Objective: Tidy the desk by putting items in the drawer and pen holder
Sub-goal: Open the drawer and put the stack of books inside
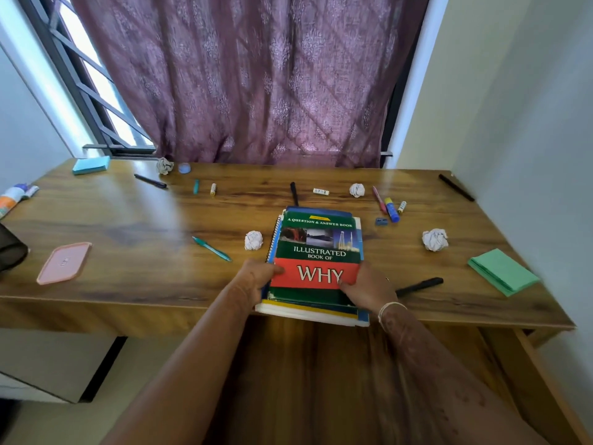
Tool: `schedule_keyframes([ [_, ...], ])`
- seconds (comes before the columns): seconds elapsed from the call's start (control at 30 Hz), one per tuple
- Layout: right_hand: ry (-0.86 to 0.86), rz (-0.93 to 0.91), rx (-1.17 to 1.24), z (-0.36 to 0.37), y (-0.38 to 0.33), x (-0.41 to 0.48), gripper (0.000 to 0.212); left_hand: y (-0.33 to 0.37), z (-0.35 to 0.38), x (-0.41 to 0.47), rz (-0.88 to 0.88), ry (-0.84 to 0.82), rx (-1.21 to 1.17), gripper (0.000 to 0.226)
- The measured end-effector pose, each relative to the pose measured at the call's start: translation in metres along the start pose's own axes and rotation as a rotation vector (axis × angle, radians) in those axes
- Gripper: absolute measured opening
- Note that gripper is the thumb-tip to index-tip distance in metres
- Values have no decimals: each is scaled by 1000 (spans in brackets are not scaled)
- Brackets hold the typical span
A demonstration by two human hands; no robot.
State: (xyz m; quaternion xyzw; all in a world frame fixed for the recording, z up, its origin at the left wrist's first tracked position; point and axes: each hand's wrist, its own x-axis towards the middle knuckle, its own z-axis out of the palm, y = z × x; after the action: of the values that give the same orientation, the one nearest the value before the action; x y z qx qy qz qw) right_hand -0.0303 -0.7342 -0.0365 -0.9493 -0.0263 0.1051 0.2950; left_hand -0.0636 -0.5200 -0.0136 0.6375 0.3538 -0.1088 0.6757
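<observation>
Desk [128, 220] is cluttered. A stack of books [316, 252] sits at the middle of the front edge, its near end overhanging the edge slightly. The top cover reads "Illustrated Book of WHY".

The left hand [256, 277] grips the stack's left side with the thumb on the red band. The right hand [369, 287] grips the lower right side with the thumb on the cover. Both hands are curled round the stack, neither spread flat.

Step in hand, as a judgement: the books are being gathered and taken off the desk for the drawer. No drawer can be clearly made out; the wood surface below the edge could be one, cannot tell. The next move calls for a level two-handed lift so the loose lower books don't slide out, then lowering to wherever the drawer is.

Loose things left on the desk:
- teal pen [211, 248] left of the stack
- black marker [420, 285] just beside the right hand
- paper ball [253, 240] near the stack's left edge
- green pad [502, 273] far right
- pink lid [64, 263] far left

A dark mesh object [11, 248] at the left border is possibly the pen holder.
</observation>
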Motion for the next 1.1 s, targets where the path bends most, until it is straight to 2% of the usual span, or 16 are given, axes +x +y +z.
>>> schedule_keyframes([
  [0.27, -70, -44, 8, -5, 9, 8, 50, -2, -1, 11, 36, -182, -92, 59],
  [0.4, -111, -83, -52, -6, 7, 8, 43, -7, -2, 7, 103, -234, -129, 57],
  [0.5, -138, -85, 1, -7, 8, 8, 41, -7, 0, 3, 168, -230, -167, 56],
  [0.7, -192, -9, 399, -16, 7, 0, 35, -3, 7, -16, 261, -213, -196, 56],
  [0.83, -155, 76, 589, -23, 5, -12, 21, -1, 3, -34, 274, -240, -191, 80],
  [0.97, -101, 167, 828, -34, -2, -39, 31, -1, -9, -60, 301, -264, -209, 80],
  [1.1, -124, 238, 1061, -44, 1, -81, 47, -7, -21, -91, 234, -341, -352, 100],
])
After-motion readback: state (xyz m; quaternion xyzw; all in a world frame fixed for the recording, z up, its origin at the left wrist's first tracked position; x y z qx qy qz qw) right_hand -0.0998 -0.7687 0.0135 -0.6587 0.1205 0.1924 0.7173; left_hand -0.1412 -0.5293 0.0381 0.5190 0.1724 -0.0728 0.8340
